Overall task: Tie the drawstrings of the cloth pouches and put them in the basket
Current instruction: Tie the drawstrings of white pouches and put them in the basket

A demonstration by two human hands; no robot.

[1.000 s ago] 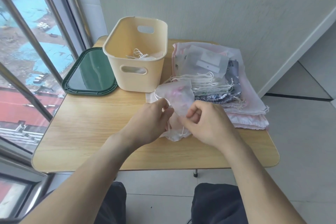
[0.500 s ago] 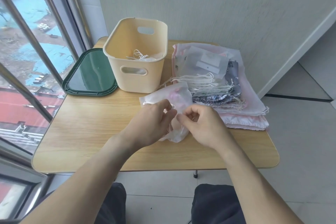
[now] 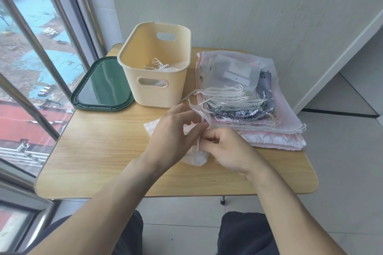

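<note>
the pouch (image 3: 194, 158) being worked lies on the tabletop (image 3: 99, 151) in the middle of the frame, mostly hidden under the two hands, its white cloth peeking out at lower centre and again to the left of the left hand (image 3: 172, 134). its drawstring (image 3: 199, 128) runs up the frame from the pouch's gathered mouth, a thin white cord passing between the hands and looping over toward the upper right of the left hand. the left grip is curled on that cord; the right hand (image 3: 228, 149) has its fingers bent in against the same cord, pinching it, though the exact fingertip hold is too small to read.

what the next move hangs on, to my eye: the cord's long axis points away from the person, toward the top of the frame, and the two hands sit either side of it, touching or nearly so. the knot wants drawing apart sideways, left and right across the frame.

the basket (image 3: 145, 47) stands above and left of the hands, nearer the left hand, with a tied pouch (image 3: 165, 69) already in it. the stack of untied pouches (image 3: 238, 97) sits just right of the basket, touching the right edge of the work.
</note>
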